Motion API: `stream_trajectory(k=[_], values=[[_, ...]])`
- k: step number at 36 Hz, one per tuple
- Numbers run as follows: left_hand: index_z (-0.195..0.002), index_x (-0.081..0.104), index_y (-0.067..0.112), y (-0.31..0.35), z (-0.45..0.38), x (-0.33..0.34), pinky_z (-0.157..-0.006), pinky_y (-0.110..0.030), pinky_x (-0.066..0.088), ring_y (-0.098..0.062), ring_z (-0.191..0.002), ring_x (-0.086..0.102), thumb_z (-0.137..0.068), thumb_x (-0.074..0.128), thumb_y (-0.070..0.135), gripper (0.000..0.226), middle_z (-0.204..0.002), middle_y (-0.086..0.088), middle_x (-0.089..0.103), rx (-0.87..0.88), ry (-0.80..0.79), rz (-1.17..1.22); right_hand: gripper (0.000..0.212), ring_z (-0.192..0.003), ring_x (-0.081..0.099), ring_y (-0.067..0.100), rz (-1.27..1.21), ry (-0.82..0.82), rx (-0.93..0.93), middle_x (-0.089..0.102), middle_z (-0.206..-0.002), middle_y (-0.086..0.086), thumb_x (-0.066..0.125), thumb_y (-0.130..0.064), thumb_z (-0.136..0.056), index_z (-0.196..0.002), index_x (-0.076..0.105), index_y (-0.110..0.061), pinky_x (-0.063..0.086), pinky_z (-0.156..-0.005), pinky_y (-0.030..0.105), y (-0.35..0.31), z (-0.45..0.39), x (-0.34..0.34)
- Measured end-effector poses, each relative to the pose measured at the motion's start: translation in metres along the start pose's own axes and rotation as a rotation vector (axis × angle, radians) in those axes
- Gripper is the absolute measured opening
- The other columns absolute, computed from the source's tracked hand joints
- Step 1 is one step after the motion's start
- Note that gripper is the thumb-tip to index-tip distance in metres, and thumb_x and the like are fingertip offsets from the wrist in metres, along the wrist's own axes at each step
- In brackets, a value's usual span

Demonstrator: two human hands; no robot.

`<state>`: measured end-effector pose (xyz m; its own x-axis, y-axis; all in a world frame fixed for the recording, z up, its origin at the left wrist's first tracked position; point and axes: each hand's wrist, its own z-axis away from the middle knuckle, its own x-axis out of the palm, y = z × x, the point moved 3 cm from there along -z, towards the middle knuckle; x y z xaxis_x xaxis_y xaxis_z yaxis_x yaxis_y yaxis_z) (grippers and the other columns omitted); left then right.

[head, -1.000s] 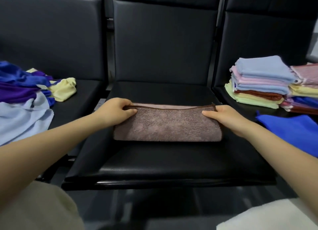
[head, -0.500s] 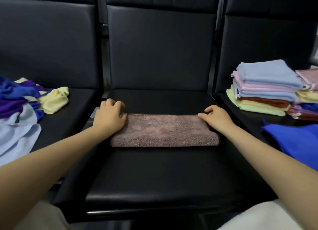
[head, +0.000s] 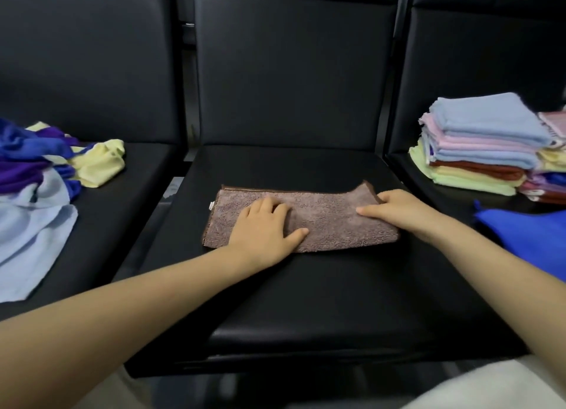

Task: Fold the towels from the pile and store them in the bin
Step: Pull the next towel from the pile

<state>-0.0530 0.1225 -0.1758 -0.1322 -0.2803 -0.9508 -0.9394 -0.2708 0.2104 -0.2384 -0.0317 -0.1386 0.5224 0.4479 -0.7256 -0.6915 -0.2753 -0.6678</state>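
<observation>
Black padded seats run in a row before me. At nine o'clock the unfolded pile (head: 36,188) sprawls. On the middle seat (head: 306,286) my left hand (head: 263,231) presses flat on the brown towel (head: 324,222); my right hand (head: 401,208) pinches its lifted three-o'clock end. Pulling unevenly could skew the fold. Folded stacks (head: 484,151) sit at two o'clock.

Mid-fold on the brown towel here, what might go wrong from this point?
1. The right hand grips the brown towel by its raised far right corner; lifting it may drag the layers askew.
2. The left hand presses flat left of centre, so the crease may land off-middle.
3. The stack of folded towels on the right seat looks uneven; adding one carelessly might tip it.
</observation>
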Motion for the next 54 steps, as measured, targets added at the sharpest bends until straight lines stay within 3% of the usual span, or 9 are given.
stream_trajectory(k=[8, 12, 22, 28, 32, 39, 45, 48, 54], values=[[-0.127, 0.058, 0.019, -0.019, -0.016, -0.025, -0.106, -0.036, 0.035, -0.027, -0.126, 0.043, -0.094, 0.052, 0.038, 0.038, -0.129, -0.01, 0.053, -0.109, 0.091, 0.311, 0.009, -0.097, 0.062, 0.024, -0.525, 0.134, 0.034, 0.065, -0.097, 0.007, 0.066, -0.019, -0.091, -0.082, 0.061, -0.021, 0.047, -0.073, 0.032, -0.02, 0.003, 0.0], [-0.113, 0.066, 0.02, -0.045, -0.017, -0.055, -0.099, -0.037, 0.043, -0.024, -0.114, 0.052, -0.095, 0.049, 0.028, 0.026, -0.112, -0.005, 0.06, -0.226, 0.174, 0.437, 0.02, -0.097, 0.064, 0.025, -0.733, 0.201, -0.007, 0.067, -0.098, 0.008, 0.068, -0.014, -0.087, -0.107, 0.069, -0.009, 0.05, -0.077, 0.033, -0.047, 0.008, 0.006], [-0.077, 0.059, 0.02, -0.106, 0.001, -0.06, -0.053, -0.024, 0.039, -0.014, -0.062, 0.049, -0.095, 0.05, 0.016, 0.02, -0.079, 0.0, 0.057, -0.623, 0.038, 0.81, 0.001, -0.079, 0.065, 0.016, -0.768, 0.047, -0.146, 0.068, -0.084, 0.002, 0.07, -0.013, -0.087, -0.086, 0.069, -0.013, 0.05, -0.068, 0.027, -0.118, 0.02, 0.063], [-0.09, 0.059, 0.015, -0.109, 0.017, -0.061, -0.054, -0.025, 0.042, -0.014, -0.069, 0.053, -0.1, 0.042, 0.021, 0.021, -0.079, -0.002, 0.055, -0.686, -0.086, 0.877, 0.03, -0.088, 0.068, 0.016, -0.563, -0.234, -0.153, 0.071, -0.096, 0.003, 0.058, -0.042, -0.095, -0.101, 0.069, -0.015, 0.055, -0.074, 0.024, -0.138, 0.032, 0.112], [-0.093, 0.058, 0.011, -0.114, 0.023, -0.062, -0.056, -0.026, 0.045, -0.016, -0.071, 0.054, -0.102, 0.039, 0.024, 0.024, -0.079, -0.004, 0.055, -0.705, -0.11, 0.867, 0.037, -0.105, 0.068, 0.02, -0.493, -0.333, -0.146, 0.072, -0.109, 0.011, 0.05, -0.032, -0.101, -0.11, 0.07, -0.002, 0.053, -0.096, 0.031, -0.141, 0.038, 0.124], [-0.1, 0.06, 0.007, -0.107, 0.019, -0.06, -0.052, -0.025, 0.049, -0.013, -0.07, 0.055, -0.099, 0.045, 0.028, 0.026, -0.08, -0.002, 0.055, -0.658, -0.114, 0.688, 0.013, -0.1, 0.062, 0.018, 0.06, 0.117, -0.353, 0.066, -0.101, -0.002, 0.058, -0.024, -0.091, -0.098, 0.067, -0.018, 0.049, -0.084, 0.033, -0.108, 0.025, 0.098], [-0.083, 0.06, 0.01, -0.087, 0.016, -0.059, -0.047, -0.022, 0.045, -0.014, -0.062, 0.055, -0.087, 0.065, 0.044, 0.035, -0.073, -0.005, 0.058, -0.579, -0.238, 0.428, 0.065, -0.12, 0.049, 0.025, 0.478, 0.141, -0.177, 0.054, -0.124, 0.004, 0.058, -0.067, -0.082, -0.122, 0.057, -0.016, 0.047, -0.085, 0.036, -0.081, 0.02, 0.093], [-0.079, 0.056, 0.017, -0.068, 0.012, -0.052, -0.051, -0.022, 0.043, -0.012, -0.068, 0.053, -0.086, 0.069, 0.037, 0.025, -0.08, 0.0, 0.055, -0.542, -0.254, 0.504, 0.043, -0.097, 0.058, 0.021, 0.295, 0.042, -0.158, 0.061, -0.098, 0.001, 0.062, -0.059, -0.085, -0.089, 0.061, -0.016, 0.047, -0.071, 0.033, -0.076, 0.02, 0.095], [-0.127, 0.056, 0.011, -0.019, 0.0, -0.044, -0.082, -0.029, 0.051, -0.021, -0.096, 0.063, -0.096, 0.053, 0.024, 0.034, -0.112, -0.008, 0.065, -0.541, -0.156, 1.018, 0.027, -0.097, 0.062, 0.015, -0.391, 0.008, -0.119, 0.064, -0.111, 0.001, 0.06, -0.035, -0.095, -0.114, 0.057, -0.017, 0.051, -0.077, 0.027, -0.063, 0.03, 0.069]])
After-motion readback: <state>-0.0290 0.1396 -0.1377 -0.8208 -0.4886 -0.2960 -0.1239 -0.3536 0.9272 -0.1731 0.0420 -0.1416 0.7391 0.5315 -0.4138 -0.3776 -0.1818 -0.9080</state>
